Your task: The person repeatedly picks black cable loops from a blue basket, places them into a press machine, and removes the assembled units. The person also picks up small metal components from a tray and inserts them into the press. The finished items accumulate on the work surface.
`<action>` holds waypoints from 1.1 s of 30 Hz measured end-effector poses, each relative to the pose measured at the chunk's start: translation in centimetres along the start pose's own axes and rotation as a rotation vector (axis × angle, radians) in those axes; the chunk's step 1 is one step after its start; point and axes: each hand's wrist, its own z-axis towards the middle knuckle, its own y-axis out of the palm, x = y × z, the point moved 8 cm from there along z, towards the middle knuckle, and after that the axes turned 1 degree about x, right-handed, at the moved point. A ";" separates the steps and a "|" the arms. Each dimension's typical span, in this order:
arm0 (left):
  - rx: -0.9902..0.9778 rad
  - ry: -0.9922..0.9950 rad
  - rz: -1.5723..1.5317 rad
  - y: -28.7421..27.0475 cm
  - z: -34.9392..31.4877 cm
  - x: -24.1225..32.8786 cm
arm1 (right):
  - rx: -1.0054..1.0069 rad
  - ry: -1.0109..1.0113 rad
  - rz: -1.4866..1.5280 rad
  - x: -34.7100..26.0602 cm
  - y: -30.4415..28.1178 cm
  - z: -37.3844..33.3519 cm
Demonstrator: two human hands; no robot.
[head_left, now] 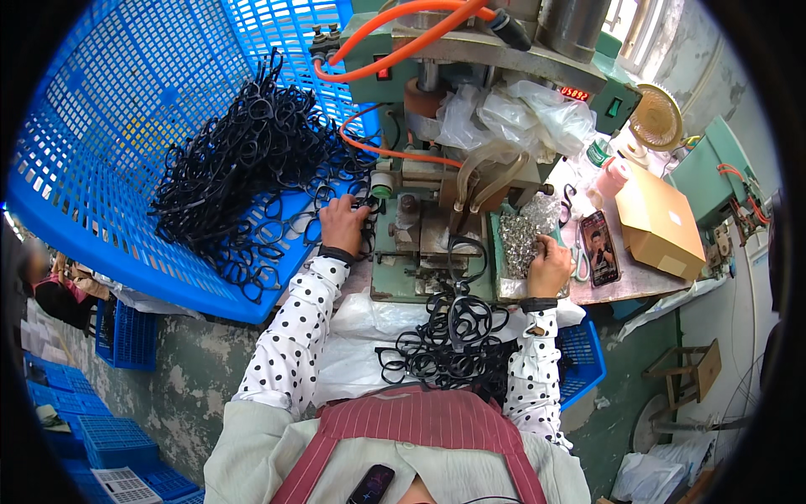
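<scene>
Likely close for grabbing: black frames [210, 185] by half-curled left hand [342, 227], ten o'clock; shiny bits [518, 240] by half-curled right hand [548, 267], three. Can't tell grip.

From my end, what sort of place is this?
Most likely a small factory workshop: a green press-like machine, a big blue basket heaped with black eyeglass-like frames, and a pile of small metal parts by the right hand.

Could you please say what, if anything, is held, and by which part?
Left hand is at black frames, right hand at metal parts; whether either holds any, and where, cannot be told.
</scene>
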 end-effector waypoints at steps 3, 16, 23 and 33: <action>0.017 0.052 -0.061 -0.7 0.3 -0.7 | -0.003 0.006 0.039 -0.2 -0.1 0.1; 0.456 0.228 -0.644 -15.9 -0.8 6.8 | -0.264 0.267 0.759 -6.8 -1.6 1.2; 0.334 0.597 -0.741 -17.6 -1.3 15.6 | -0.384 0.237 0.971 -14.1 -5.2 0.6; 0.236 0.767 -0.791 -17.0 -2.6 16.9 | -0.411 0.355 1.085 -15.1 -2.6 0.6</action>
